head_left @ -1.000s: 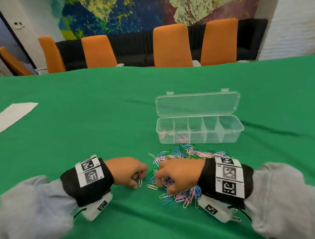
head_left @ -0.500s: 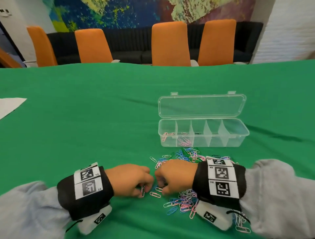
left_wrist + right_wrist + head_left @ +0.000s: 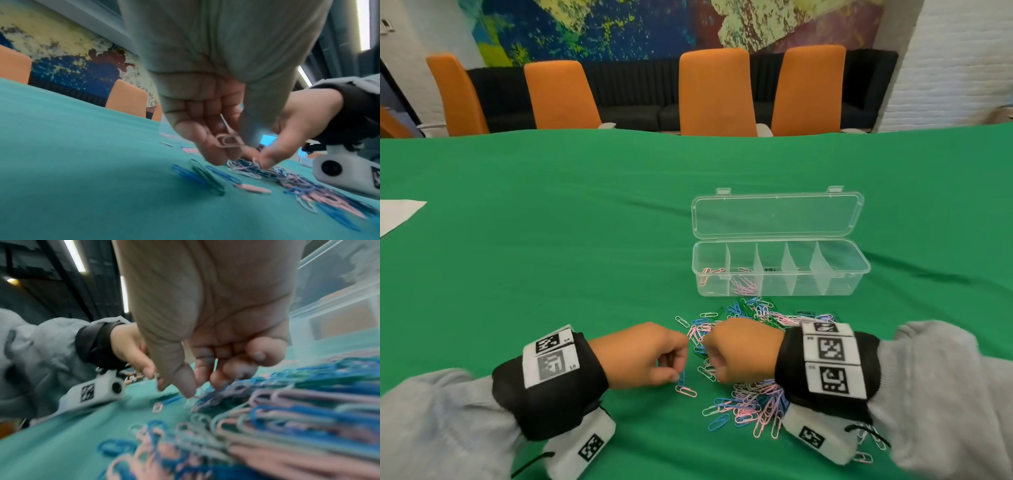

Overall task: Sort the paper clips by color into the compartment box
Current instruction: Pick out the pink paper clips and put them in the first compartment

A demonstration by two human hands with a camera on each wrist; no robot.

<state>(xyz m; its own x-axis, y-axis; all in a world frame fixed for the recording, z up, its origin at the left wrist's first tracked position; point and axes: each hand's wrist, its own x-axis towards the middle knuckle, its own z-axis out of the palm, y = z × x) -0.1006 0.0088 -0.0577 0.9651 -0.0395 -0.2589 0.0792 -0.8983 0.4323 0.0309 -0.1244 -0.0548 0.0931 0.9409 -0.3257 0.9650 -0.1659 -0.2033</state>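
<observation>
Left hand (image 3: 643, 356) low over desk (image 3: 551, 274), fingers (image 3: 191, 129) curled, pinching pink clip (image 3: 227, 141). Right hand (image 3: 744, 349) beside it, fingers (image 3: 203, 369) pinching into paper clip pile (image 3: 753, 401). Compartment box (image 3: 780, 270) open beyond pile, pink clips in left compartments.

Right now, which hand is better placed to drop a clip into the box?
Left. The left hand already pinches a pink paper clip; the right hand is fingers-down in the pile.
</observation>
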